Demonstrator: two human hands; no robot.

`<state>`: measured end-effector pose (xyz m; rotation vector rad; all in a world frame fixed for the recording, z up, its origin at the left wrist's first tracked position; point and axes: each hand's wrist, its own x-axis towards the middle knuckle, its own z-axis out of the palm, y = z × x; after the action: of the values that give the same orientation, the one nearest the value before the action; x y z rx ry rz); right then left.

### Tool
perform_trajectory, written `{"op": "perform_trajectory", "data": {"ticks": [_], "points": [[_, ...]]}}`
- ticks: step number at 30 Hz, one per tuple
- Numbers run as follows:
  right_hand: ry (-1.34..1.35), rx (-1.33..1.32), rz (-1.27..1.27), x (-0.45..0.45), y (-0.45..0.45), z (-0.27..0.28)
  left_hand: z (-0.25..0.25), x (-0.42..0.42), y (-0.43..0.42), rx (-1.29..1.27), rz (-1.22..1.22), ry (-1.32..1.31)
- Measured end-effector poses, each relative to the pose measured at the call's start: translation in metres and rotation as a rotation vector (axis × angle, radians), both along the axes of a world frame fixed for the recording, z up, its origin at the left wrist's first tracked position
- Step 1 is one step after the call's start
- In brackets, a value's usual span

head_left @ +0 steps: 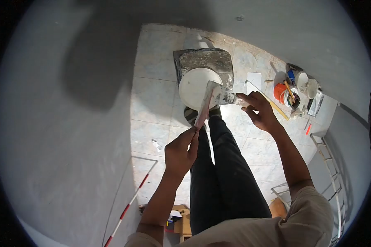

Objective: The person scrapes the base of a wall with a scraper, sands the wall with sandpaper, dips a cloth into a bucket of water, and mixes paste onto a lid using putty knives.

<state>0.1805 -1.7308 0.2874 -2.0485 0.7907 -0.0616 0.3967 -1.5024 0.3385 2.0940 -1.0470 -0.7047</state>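
My left hand (181, 149) is closed around the lower end of a long, narrow plastering tool (204, 108), pale and reddish, seen almost edge-on; its exact kind is unclear. In my right hand (259, 110) is a putty knife (224, 95), its wide blade smeared with dark and whitish residue. The knife's blade meets or overlaps the upper end of the left tool. Below both tools is a round white bucket or lid (191, 85), partly covered by them. It rests on a dark, stained board or stool top (206, 59).
At right are an orange bucket (279, 91), white containers (302, 81), a yellow-handled tool (278, 108) and a red-handled tool (308, 129). A ladder (333, 173) leans far right. A red-and-white pole (125, 210) stands lower left. Grey walls border the tiled floor (154, 99).
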Motion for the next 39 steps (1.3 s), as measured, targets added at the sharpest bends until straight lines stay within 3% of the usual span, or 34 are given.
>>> {"op": "perform_trajectory", "data": {"ticks": [5,7,9,10,13,15,19,22,25,29,31,33,34,36,39], "points": [[-0.086,-0.075,-0.071,-0.034,0.019,0.068,0.075,0.001,-0.001,0.081,-0.166,-0.125],[-0.007,0.073,-0.123,-0.044,0.031,0.097,0.095,0.001,0.001,0.061,-0.233,-0.157],[-0.09,0.088,-0.198,-0.054,0.048,0.117,0.114,0.001,0.007,0.187,-0.334,-0.274],[-0.131,0.106,-0.207,-0.057,0.052,0.13,0.116,0.004,0.012,0.038,-0.297,-0.263],[-0.22,0.104,-0.267,-0.068,0.066,0.169,0.144,0.009,0.018,-0.062,-0.226,-0.31],[-0.266,0.049,-0.292,-0.077,0.072,0.196,0.176,0.008,0.021,0.04,-0.198,-0.345],[-0.369,0.011,-0.402,-0.11,0.084,0.265,0.237,-0.012,0.017,-0.092,-0.089,-0.212],[-0.496,-0.032,-0.528,-0.138,0.102,0.301,0.264,-0.029,0.011,-0.223,0.056,0.421],[-0.527,0.079,-0.671,-0.176,0.131,0.344,0.292,-0.054,0.002,-0.164,0.024,0.639],[-0.51,-0.022,-0.876,-0.205,0.181,0.398,0.329,-0.083,-0.028,-0.12,-0.188,0.807],[-0.498,-0.031,-1.005,-0.229,0.208,0.416,0.335,-0.108,-0.05,-0.117,-0.475,0.818],[-0.525,-0.063,-1.158,-0.243,0.237,0.422,0.353,-0.15,-0.071,-0.052,-0.559,0.856],[-0.543,-0.137,-1.217,-0.164,0.289,0.468,0.405,-0.079,-0.044,-0.034,-0.654,0.895],[-0.467,-0.258,-1.383,-0.067,0.3,0.521,0.428,0.002,-0.088,0.09,-0.849,1.037],[-0.557,-0.336,-1.553,-0.092,0.371,0.587,0.498,-0.052,-0.074,0.187,-1.005,0.894]]}}
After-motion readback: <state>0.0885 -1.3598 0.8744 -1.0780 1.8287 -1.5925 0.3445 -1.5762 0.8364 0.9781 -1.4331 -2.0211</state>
